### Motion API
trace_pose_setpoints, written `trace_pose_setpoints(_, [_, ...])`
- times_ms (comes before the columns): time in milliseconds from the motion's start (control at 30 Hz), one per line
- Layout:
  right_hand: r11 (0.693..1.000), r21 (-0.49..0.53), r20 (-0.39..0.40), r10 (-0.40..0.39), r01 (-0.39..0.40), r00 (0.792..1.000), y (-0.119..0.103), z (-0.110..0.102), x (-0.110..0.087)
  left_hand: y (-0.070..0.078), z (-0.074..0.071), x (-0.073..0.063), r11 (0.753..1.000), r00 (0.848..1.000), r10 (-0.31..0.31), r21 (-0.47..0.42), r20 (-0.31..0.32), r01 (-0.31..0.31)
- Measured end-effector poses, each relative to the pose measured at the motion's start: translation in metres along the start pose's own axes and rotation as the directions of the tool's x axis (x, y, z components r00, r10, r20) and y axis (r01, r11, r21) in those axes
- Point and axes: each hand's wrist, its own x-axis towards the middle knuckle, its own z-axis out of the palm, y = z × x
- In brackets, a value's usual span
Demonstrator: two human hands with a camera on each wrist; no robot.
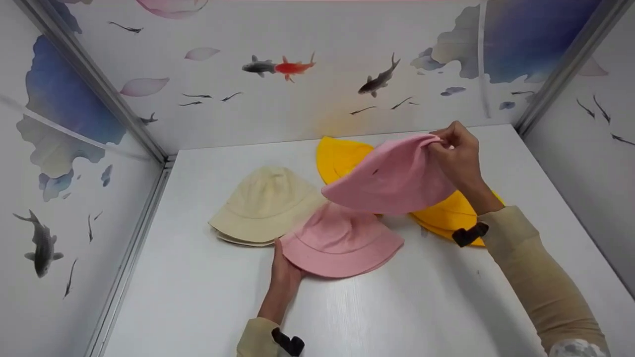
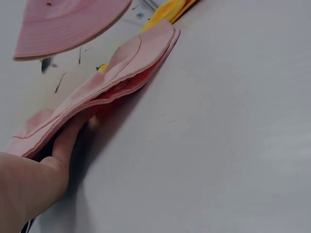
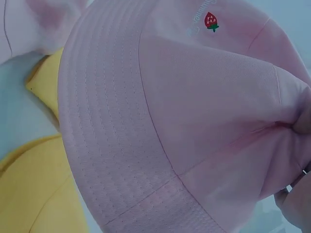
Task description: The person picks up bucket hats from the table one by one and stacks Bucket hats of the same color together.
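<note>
Pinching the raised hat (image 1: 387,173), my right hand (image 1: 460,157) hung clear of the lower hat (image 1: 342,245), whose edge my left hand (image 1: 286,276) gripped.

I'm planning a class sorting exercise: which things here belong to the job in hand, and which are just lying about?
Likely in the job:
- raised pink hat, gripped by the right hand
- lower pink hat, held at its brim by the left hand

Seemingly lying about, untouched:
- cream hat
- yellow hats

Right hand (image 1: 457,154) raised, pinching, right forearm (image 1: 538,277) slanting up and inward. Left hand (image 1: 286,274) lower, gripping, fingers (image 2: 67,140) partly hidden, left forearm (image 1: 259,334) pointing forward.
</note>
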Motion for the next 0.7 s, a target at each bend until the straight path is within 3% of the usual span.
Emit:
trace_pose_setpoints(133, [0.999, 0.039, 0.029, 0.012, -0.013, 0.999, -0.010, 0.004, -0.007, 0.001, 0.001, 0.001, 0.999, 1.000, 0.004, -0.054, -0.009, -0.004])
trace_pose_setpoints(333, [0.990, 0.137, 0.043, 0.029, -0.035, 0.999, -0.028, 0.012, -0.018, 0.002, 0.000, 0.000, 0.998, 0.998, 0.013, -0.065, 0.064, -0.009])
trace_pose_setpoints(467, [0.980, 0.185, 0.099, 0.058, -0.076, 0.993, -0.034, 0.019, -0.026, 0.002, -0.002, -0.001, 0.998, 0.994, 0.002, -0.063, 0.110, 0.005])
trace_pose_setpoints(633, [0.959, 0.214, 0.205, 0.142, -0.186, 0.968, -0.035, 0.033, -0.039, 0.004, -0.003, -0.003, 0.997, 0.984, -0.013, -0.074, 0.176, 0.026])
trace_pose_setpoints(700, [0.951, 0.199, 0.254, 0.181, -0.235, 0.950, -0.036, 0.041, -0.044, 0.004, -0.003, -0.004, 0.997, 0.986, -0.019, -0.071, 0.167, 0.032])
